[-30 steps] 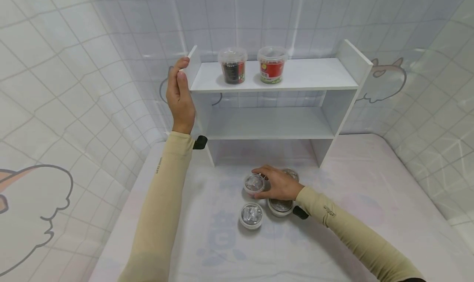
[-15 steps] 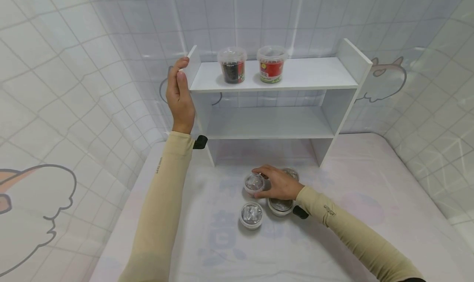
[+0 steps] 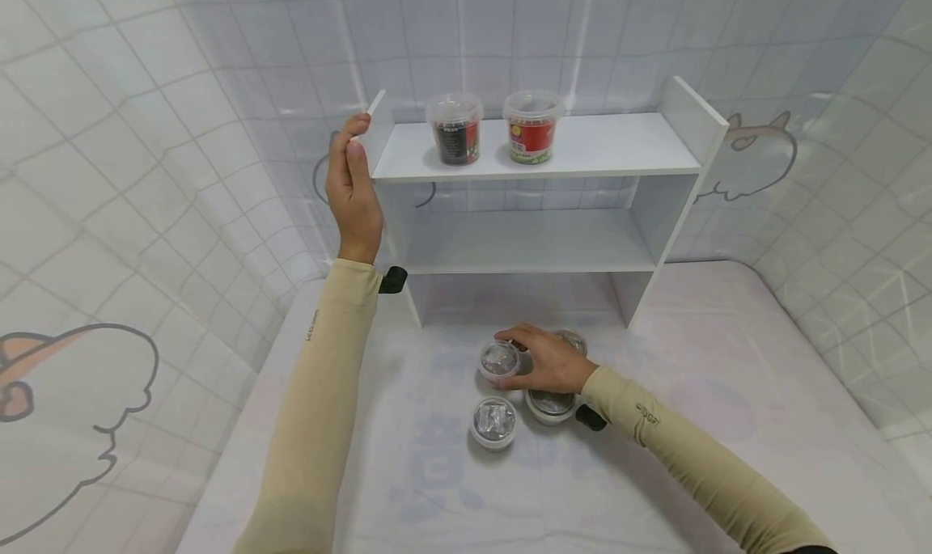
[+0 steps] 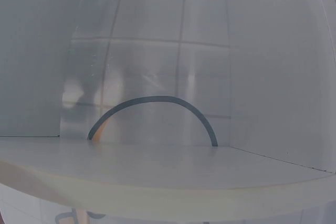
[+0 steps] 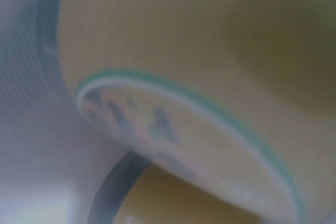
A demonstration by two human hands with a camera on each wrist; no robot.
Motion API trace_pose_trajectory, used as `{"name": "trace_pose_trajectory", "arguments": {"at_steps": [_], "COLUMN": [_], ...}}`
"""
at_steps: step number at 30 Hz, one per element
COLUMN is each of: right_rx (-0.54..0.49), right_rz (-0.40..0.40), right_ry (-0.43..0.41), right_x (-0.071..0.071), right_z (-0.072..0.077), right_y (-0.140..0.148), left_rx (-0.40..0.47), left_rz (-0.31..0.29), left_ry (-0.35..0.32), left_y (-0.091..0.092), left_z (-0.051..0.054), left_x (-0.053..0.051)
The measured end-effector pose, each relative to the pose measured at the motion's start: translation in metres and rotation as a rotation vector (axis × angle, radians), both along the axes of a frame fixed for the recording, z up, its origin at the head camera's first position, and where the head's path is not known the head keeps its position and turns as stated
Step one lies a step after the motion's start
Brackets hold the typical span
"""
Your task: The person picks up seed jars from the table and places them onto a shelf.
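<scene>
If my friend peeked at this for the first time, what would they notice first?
Probably the red-labelled cup and black-and-red cup, upright on the white shelf unit's top board. Next, the left hand touching the unit's left side panel. Below, on the pale tablecloth, the right hand grips a small round tub.

Two cups [image 3: 455,140] on top shelf [image 3: 619,145], side by side; four tubs [image 3: 493,423] before rack [image 3: 531,243].

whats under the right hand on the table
Parts of a far tub and a near tub show beneath the right hand, which grips a third tub. The hand covers the rest of the first two; whether anything else lies there cannot be seen.
</scene>
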State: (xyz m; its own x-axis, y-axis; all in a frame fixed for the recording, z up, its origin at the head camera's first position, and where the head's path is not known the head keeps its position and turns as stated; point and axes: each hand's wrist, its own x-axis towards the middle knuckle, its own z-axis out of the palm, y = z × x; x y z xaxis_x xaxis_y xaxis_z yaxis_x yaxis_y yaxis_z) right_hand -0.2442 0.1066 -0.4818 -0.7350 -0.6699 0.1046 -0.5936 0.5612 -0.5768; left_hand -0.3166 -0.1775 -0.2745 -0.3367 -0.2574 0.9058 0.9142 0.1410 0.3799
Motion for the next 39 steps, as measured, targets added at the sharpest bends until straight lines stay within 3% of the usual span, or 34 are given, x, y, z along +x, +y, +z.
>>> {"name": "trace_pose_trajectory", "arguments": {"at_steps": [18, 32, 39], "right_rx": [-0.066, -0.176, -0.258], "right_rz": [-0.009, -0.112, -0.155], "right_ry": [0.041, -0.124, -0.154], "right_x": [0.0, 0.004, 0.004], "right_z": [0.001, 0.013, 0.023], "right_y": [0.001, 0.002, 0.009], "left_rx": [-0.003, -0.006, -0.01], "left_rz": [0.01, 0.018, 0.024], "left_ry": [-0.002, -0.007, -0.001], "left_y": [-0.001, -0.001, -0.001], "left_z": [-0.001, -0.001, -0.001], "left_x": [-0.001, 0.0, -0.001]}}
